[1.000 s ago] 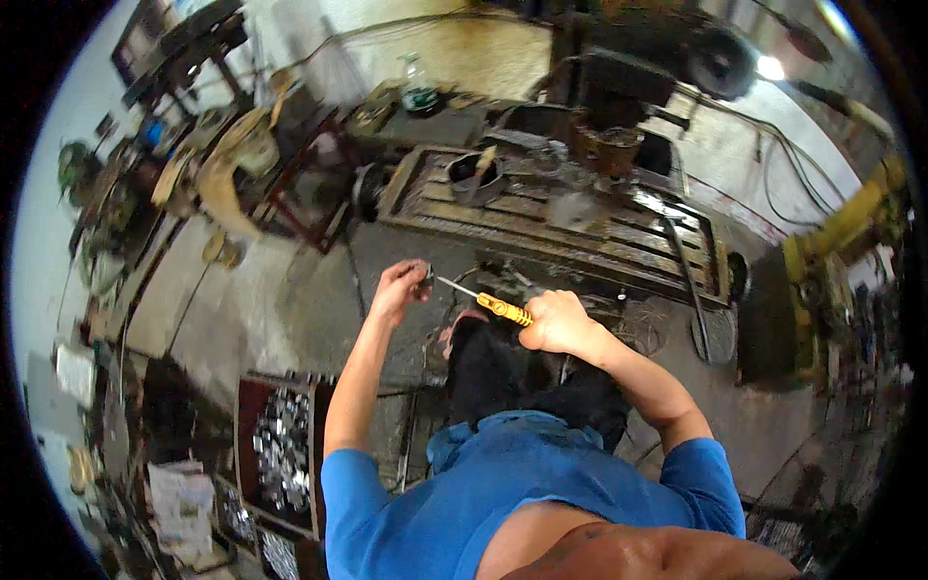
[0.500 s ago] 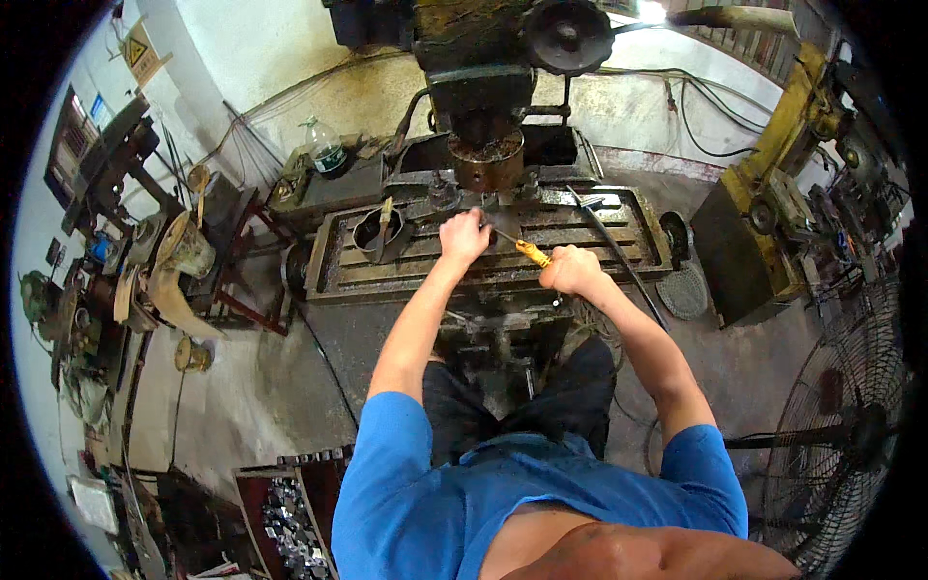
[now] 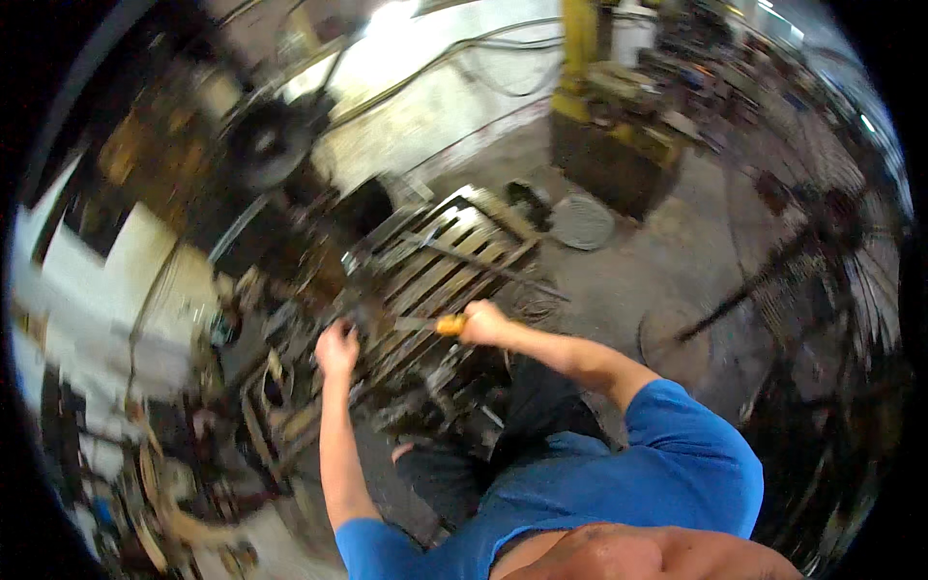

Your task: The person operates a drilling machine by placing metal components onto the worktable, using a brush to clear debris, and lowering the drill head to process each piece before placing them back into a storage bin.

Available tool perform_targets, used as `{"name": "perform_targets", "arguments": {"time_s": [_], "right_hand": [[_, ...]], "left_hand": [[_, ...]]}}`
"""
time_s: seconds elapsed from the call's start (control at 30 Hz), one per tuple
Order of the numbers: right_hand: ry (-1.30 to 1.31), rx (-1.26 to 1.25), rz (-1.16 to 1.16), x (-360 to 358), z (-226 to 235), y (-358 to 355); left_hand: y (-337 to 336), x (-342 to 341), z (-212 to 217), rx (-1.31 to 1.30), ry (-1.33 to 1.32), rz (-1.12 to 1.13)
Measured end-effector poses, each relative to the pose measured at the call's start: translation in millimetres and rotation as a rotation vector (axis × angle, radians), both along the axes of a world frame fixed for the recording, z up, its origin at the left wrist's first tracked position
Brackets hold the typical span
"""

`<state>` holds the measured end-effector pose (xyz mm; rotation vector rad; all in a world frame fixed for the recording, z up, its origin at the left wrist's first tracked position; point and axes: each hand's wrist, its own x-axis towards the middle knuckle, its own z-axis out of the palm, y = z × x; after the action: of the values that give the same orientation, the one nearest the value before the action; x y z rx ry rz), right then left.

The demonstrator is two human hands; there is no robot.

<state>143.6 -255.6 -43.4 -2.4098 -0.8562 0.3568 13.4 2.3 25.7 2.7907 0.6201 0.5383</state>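
Note:
My right hand (image 3: 486, 323) is closed round the yellow handle of a file (image 3: 450, 325). Its flat metal blade points left, toward my other hand. My left hand (image 3: 336, 349) is closed over the near side of the machine table, its fingers pinched at a small dark piece; blur hides what that piece is. Both hands are apart from each other, above the slotted milling machine table (image 3: 454, 237). A long metal bar (image 3: 493, 265) lies across the table beyond my right hand.
The dark machine head with a round handwheel (image 3: 266, 145) rises at the upper left. A yellow-and-dark machine (image 3: 619, 159) stands at the far right. A round grey mesh piece (image 3: 582, 222) is by the table's end. A large fan (image 3: 822, 232) occupies the right side.
My view has swung to the right and tilted, blurring the scene. My hands have moved apart, and the file's blade has come away from my left hand.

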Motion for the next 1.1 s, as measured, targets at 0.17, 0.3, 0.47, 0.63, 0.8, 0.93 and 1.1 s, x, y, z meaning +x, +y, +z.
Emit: {"name": "perform_targets", "arguments": {"time_s": [0.17,0.3,0.47,0.63,0.8,0.93,1.1], "right_hand": [[0.07,-0.052,0.027,-11.1,-7.2,-17.2],[0.164,0.13,0.082,-23.3,7.0,-39.5],[0.027,0.131,0.123,-20.6,57.8,-58.2],[-0.329,0.485,0.173,21.0,172.6,-60.0],[-0.66,1.258,0.029,74.7,359.0,-39.0],[0.043,1.661,0.526,82.8,441.4,-1.0],[-0.269,1.653,0.67,85.2,406.0,-8.3]], "left_hand": [[17.2,31.4,-14.2,0.041,-0.058,0.009],[25.8,39.4,-26.2,0.179,-0.126,-0.104],[7.8,45.3,-20.3,0.067,-0.076,0.16],[13.1,45.4,-24.5,-0.074,-0.103,0.232],[15.9,51.6,-18.6,-0.194,-0.129,0.229],[52.5,57.1,-49.4,-0.183,-0.348,0.113],[56.7,33.2,-40.8,-0.26,-0.338,0.131]]}}
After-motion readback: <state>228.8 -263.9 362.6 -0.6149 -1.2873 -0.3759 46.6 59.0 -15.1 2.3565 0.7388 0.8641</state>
